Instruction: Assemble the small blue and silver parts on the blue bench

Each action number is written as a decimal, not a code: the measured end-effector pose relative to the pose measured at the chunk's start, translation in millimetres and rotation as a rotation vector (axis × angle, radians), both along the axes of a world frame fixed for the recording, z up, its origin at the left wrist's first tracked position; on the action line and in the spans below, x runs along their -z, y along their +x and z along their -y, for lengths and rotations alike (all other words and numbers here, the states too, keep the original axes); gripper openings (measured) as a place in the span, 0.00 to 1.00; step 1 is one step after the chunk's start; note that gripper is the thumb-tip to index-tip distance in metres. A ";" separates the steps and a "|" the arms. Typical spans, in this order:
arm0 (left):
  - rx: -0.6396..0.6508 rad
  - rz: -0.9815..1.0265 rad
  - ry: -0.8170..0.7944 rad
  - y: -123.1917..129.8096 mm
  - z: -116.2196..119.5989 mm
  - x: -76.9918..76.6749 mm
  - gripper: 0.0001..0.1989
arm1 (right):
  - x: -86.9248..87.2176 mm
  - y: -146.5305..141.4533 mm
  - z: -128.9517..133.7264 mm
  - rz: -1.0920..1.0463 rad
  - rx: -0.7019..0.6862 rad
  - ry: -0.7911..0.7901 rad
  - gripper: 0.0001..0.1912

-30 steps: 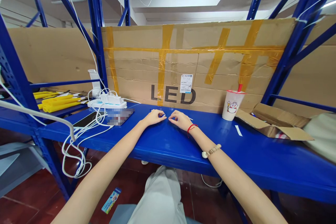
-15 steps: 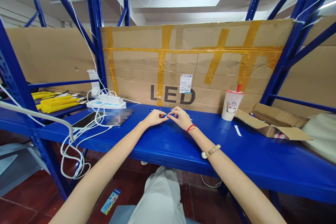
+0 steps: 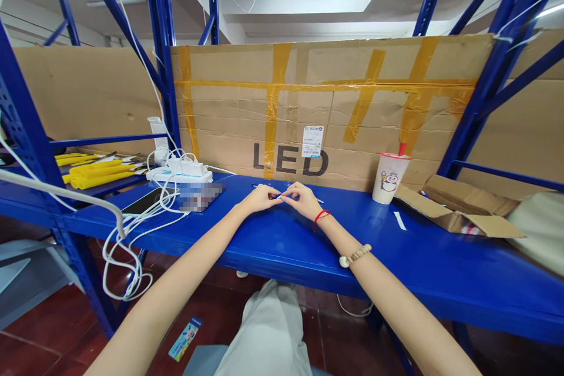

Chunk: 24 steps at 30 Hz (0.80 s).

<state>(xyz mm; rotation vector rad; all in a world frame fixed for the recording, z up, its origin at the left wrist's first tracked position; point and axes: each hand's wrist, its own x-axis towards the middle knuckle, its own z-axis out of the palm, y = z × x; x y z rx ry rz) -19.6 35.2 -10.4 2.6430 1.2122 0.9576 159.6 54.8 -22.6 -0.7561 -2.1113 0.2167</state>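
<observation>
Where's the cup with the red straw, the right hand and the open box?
Cup (image 3: 389,181), head view: printed front.
Right hand (image 3: 305,200), head view: its back.
Open box (image 3: 420,201), head view: left flap.

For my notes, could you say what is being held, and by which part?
Left hand and right hand pinch a small item; which part is hidden.

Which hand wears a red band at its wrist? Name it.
The right hand: the red band circles its wrist, while the left hand has a bare wrist.
</observation>
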 end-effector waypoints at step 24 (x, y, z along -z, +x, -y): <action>-0.336 0.272 -0.110 -14.8 -15.1 1.9 0.15 | -4.8 2.4 8.9 0.210 0.034 -0.021 0.10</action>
